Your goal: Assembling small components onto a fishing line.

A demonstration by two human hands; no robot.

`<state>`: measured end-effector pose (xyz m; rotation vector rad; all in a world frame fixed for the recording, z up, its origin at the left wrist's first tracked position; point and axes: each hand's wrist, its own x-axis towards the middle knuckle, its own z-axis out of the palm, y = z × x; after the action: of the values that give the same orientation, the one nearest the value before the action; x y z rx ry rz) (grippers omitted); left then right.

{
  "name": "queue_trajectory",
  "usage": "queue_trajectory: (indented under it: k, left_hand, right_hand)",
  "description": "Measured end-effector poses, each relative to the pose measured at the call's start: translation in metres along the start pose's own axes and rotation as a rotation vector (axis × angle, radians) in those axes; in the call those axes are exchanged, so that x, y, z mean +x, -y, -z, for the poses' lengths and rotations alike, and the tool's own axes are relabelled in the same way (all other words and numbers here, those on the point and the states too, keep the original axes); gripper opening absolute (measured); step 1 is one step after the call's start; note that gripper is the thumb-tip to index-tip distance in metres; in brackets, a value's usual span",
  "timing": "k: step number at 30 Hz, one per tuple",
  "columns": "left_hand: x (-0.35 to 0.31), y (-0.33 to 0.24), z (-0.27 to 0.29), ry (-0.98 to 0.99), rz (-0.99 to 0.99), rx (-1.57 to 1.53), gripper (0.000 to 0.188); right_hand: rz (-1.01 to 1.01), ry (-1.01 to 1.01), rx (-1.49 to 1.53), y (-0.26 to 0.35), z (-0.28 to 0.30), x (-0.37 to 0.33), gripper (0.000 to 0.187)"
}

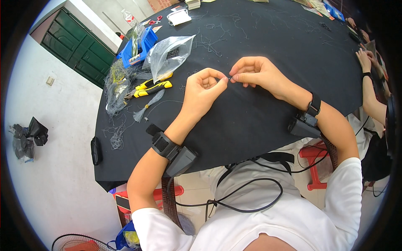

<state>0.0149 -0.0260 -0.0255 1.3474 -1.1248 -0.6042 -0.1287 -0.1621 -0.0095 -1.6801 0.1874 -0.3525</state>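
My left hand (202, 91) and my right hand (264, 76) meet above the black-covered table (259, 121), fingertips almost touching. Each hand is closed in a thumb-and-finger pinch. Between the fingertips shows a tiny dark piece (230, 78), too small to name. Left of my left hand lie yellow-and-black pliers (153, 89) and a tied bundle of grey threads (154, 102). A clear plastic bag (173, 56) with small dark pieces inside rests just beyond them.
A blue bin (144, 46) stands at the far left beside a tangle of grey threads (114, 90). Red scissors (155, 20) and a white pouch-like item (179, 17) lie farther back. Another person's hand (363, 60) is at the right edge. Black cables (251, 210) hang over my lap.
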Motion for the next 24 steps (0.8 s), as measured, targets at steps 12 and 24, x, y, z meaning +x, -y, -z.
queue_trajectory:
  k: [12, 24]
  left_hand:
    - [0.000, 0.000, 0.000, 0.005, -0.002, 0.027, 0.008]
    - [-0.004, -0.005, 0.001, -0.045, -0.138, 0.200, 0.010]
  right_hand:
    - [-0.009, 0.003, -0.023, 0.001, 0.000, 0.000, 0.018]
    - [-0.068, 0.279, 0.110, -0.002, 0.001, 0.000, 0.025]
